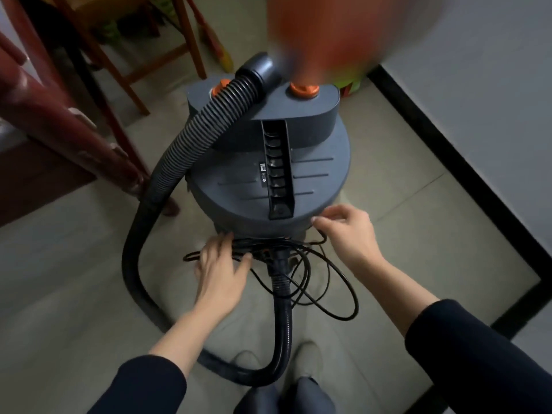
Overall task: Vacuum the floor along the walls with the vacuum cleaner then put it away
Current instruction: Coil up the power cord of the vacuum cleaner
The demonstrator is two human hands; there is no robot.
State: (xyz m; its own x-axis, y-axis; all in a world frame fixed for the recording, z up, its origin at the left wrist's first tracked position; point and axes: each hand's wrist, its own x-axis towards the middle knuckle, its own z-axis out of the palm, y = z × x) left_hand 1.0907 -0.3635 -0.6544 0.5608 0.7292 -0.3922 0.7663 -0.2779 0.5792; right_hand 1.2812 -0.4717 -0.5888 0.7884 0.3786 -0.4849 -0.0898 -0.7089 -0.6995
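A grey drum vacuum cleaner (268, 174) with orange caps stands on the tiled floor in front of me. Its black ribbed hose (185, 144) leaves the top, loops down on the left and curves back to the near side of the drum. A thin black power cord (328, 282) is wound in loose coils at the near side of the drum and hangs toward the floor. My left hand (221, 270) rests on the bundled cord with its fingers spread. My right hand (346, 231) pinches a strand of the cord at the drum's near right edge.
Dark red wooden chair and table legs (74, 121) stand close on the left. A white wall with black skirting (448, 150) runs along the right. A blurred orange shape (325, 34) fills the top centre. My shoes (304, 363) are just below the hose loop.
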